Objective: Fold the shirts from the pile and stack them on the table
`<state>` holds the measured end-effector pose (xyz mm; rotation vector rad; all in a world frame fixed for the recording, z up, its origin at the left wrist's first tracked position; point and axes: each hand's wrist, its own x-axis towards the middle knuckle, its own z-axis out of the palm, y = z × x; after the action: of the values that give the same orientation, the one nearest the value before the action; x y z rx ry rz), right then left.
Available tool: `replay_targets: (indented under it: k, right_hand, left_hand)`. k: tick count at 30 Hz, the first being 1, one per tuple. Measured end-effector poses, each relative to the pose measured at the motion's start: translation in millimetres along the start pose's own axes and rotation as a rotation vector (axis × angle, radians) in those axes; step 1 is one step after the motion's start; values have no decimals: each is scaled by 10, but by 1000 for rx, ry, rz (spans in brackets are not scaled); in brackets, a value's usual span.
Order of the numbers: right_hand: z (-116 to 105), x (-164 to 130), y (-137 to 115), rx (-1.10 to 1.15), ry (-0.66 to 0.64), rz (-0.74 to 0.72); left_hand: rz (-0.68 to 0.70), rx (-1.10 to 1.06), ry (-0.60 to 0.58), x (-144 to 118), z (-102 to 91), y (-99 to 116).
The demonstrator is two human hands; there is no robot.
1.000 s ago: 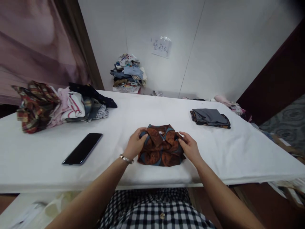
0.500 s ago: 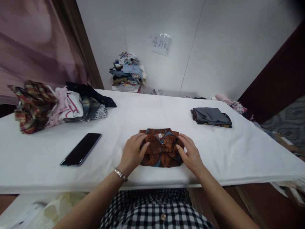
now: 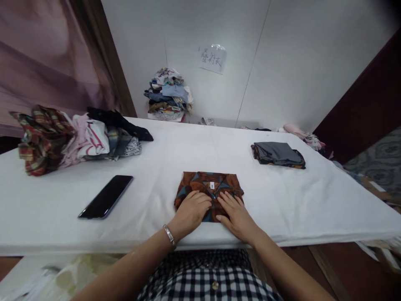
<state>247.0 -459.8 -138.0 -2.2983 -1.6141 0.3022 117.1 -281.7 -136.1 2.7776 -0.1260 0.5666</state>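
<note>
A folded brown shirt (image 3: 200, 179) with blue-grey patches lies near the front edge of the white table, its collar and white label turned up. My left hand (image 3: 193, 209) rests flat on its left half, fingers stretched out toward the middle. On the right half lies my right hand (image 3: 233, 211), palm down, with its fingers extended. Both hands press on the cloth without gripping it, and they cover part of the shirt's front.
A black phone (image 3: 107, 196) lies to the left. Behind it is a heap of loose clothes (image 3: 84, 140). Folded garments topped by a grey one (image 3: 277, 153) sit at the right. Against the wall stands a tall clothes pile (image 3: 169, 94), below a handwritten sign (image 3: 213, 58).
My hands have moved from the shirt's sides inward onto its front and now lie flat. The shirt looks smoother and flatter, and its collar lies lower.
</note>
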Motion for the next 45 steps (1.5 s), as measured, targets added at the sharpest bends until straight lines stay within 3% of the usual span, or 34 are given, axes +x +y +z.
replay_targets:
  k: [5,8,11,14,16,25,30,33,37,39,45]
  right_hand:
    - [-1,-36,75,143,75,-52]
    - [-119,-14,281,318,361,-24]
    - [-278,39,583,385,603,189]
    - [-345,117,808,513,495,467]
    - [-324,176,840,645,404,557]
    - [-172,375,545,1029,445,407]
    - [-134,350,626,1415,281,484]
    - [-153,302,696,1308,236,459]
    - [-244,290,777,731,332,480]
    - [-310,330,771,553,391,434]
    - [-427,343,362,673,597,227]
  left_hand:
    - [-46,-82,-68,-80,-14,37]
    - [-41,-48,-82,-137,-48,57]
    - [-49,10,-89,-179,-31,50]
    - [-74,29,-83,-185,23,20]
    - [-87,25,-69,-176,52,3]
    - [-92,-19,-34,-185,71,-13]
    - [-113,-40,-59,-185,58,8]
    - [-106,-49,-76,-191,46,21]
    - [-94,-54,-95,-202,45,22]
    - [-97,-51,-92,-203,52,23]
    - [-87,21,-95,-156,85,61]
